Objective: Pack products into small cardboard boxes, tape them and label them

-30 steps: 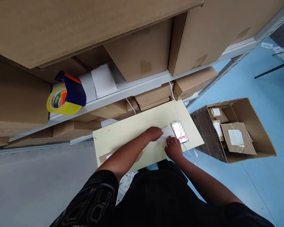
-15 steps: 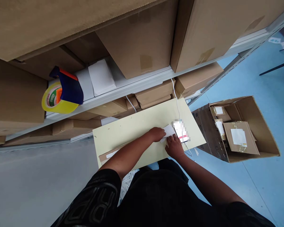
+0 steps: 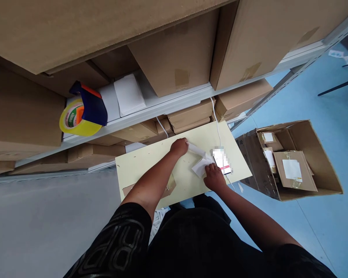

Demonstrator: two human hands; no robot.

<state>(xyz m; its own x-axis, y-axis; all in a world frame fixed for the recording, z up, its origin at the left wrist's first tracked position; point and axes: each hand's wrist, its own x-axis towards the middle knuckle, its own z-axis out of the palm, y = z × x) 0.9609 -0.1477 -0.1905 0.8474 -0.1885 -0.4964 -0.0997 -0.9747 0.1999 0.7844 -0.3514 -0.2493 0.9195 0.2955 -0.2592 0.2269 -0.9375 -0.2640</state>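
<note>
My left hand point(image 3: 179, 147) is closed on the end of a white paper strip point(image 3: 196, 149), which stretches toward the right and looks like backing coming away from a label. At its other end the strip meets a white label point(image 3: 199, 167), tilted and partly folded. My right hand point(image 3: 214, 177) pinches that label at its right edge. Just beyond the right fingers lies a phone-like device point(image 3: 222, 160) with a bright, blurred screen and a cable. A small taped cardboard box point(image 3: 169, 186) rests partly hidden under my left forearm.
A pale yellow tabletop point(image 3: 150, 151) lies beneath my hands. To the right stands an open carton point(image 3: 258, 170) holding several labelled boxes. On the shelf point(image 3: 159, 104) ahead are a tape dispenser point(image 3: 89, 110), a stack of white paper point(image 3: 129, 94) and large cardboard boxes point(image 3: 174, 54).
My left hand has moved left and away from me, drawing the strip out from the label. My right hand stays nearly in place. More of the small box now shows.
</note>
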